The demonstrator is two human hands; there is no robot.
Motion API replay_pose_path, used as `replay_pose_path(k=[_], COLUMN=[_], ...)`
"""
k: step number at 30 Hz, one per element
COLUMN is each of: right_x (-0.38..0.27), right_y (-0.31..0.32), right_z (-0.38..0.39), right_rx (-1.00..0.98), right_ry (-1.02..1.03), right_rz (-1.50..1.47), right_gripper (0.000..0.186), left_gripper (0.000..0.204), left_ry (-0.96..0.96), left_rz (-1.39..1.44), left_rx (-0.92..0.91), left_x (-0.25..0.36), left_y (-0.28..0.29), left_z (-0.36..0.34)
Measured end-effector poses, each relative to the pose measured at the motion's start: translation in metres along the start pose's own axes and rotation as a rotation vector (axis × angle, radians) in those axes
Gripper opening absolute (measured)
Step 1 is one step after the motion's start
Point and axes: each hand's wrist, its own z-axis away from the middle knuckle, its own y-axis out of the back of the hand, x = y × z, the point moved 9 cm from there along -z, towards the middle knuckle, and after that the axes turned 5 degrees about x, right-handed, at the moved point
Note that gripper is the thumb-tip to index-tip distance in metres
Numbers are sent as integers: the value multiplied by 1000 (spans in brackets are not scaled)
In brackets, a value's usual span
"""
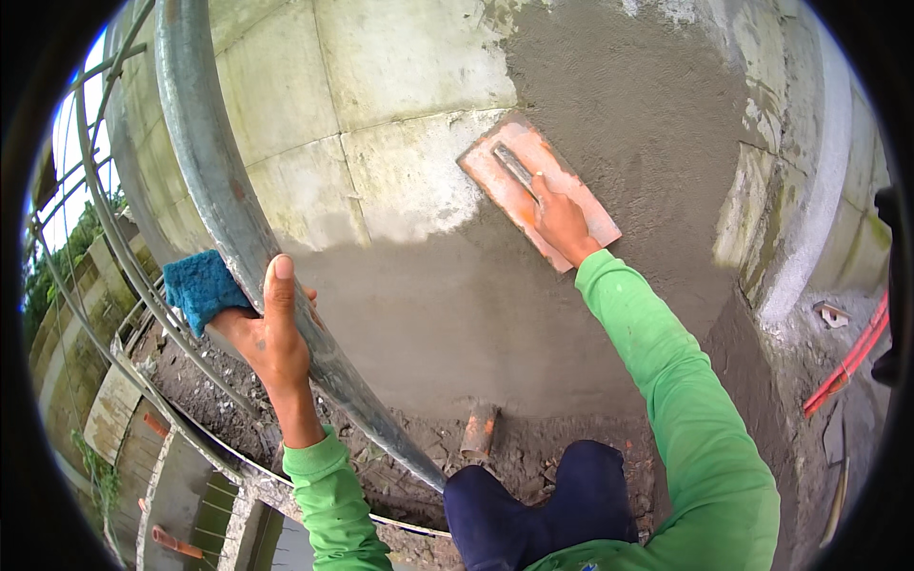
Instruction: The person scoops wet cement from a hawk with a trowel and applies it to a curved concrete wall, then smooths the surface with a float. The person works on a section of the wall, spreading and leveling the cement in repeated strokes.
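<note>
My right hand (564, 225) is closed on the handle of a plastering float (595, 214), a flat orange-pink board smeared with mortar. The float lies tilted against the wall, over the border between wet grey plaster (628, 86) and bare pale concrete (409, 176). On the left, my left hand (271, 338) grips a thick grey metal pole (211, 152), its thumb along the near side. A blue sponge (202, 288) is pressed between that hand and the pole; most of the left fingers are hidden behind the pole.
A short orange pipe stub (479, 430) juts out at the wall's foot, above rubble and soil. Thin metal bars (114, 228) curve along the left. A pale vertical column (814, 181) and a red pipe (850, 357) stand at right. My dark-clad knees (538, 514) are below.
</note>
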Motion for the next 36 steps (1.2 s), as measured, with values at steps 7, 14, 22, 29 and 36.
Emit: replay_pose_path(k=[7,14,22,29,36], right_x=[40,-15,-5,14,13], right_y=[41,0,7,29,-15], right_z=[16,7,-1,3,37], right_rx=[55,-183,1,-3,-150], right_ry=[244,274,109,218,327], right_rz=[175,177,17,135,218], right_gripper=[45,49,49,47,44], left_gripper=[50,51,54,58,58], left_ry=[-6,12,-8,32,55], left_rz=[-51,-10,5,-56,-59], left_rx=[1,10,-10,-19,1], left_x=[-4,-6,-3,-7,-15], left_y=[13,5,1,9,8], left_z=[-9,-3,-1,-6,-2])
